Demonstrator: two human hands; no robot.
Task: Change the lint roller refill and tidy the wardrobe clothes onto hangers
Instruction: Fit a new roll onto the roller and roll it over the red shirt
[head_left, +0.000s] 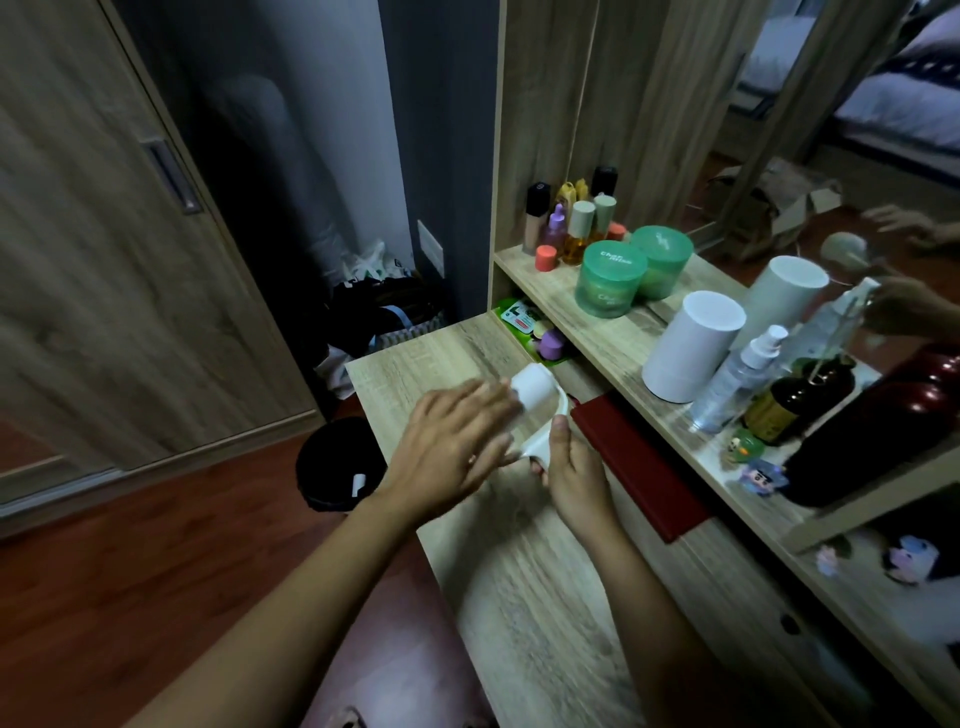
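Right hand (574, 473) is gripping the roller (535, 395) by its handle, steadying it over the desk (519, 597); left hand (452, 447), fingers straight, is pressing the roll, probably seating it.

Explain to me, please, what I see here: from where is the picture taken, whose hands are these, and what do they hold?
There is no machine here. One camera, worn on a person's head, looks forward and down at that person's own two bare hands. The right hand grips the white handle of a lint roller. The left hand, a little blurred, lies with straight fingers against the white roll. Both are above a pale wooden desk. A dark red book lies beside the hands. On the shelf behind stand a green jar, a white tube, a spray bottle and some small bottles. A black bin stands on the floor at the left. The mirror at the right shows some of these things again.
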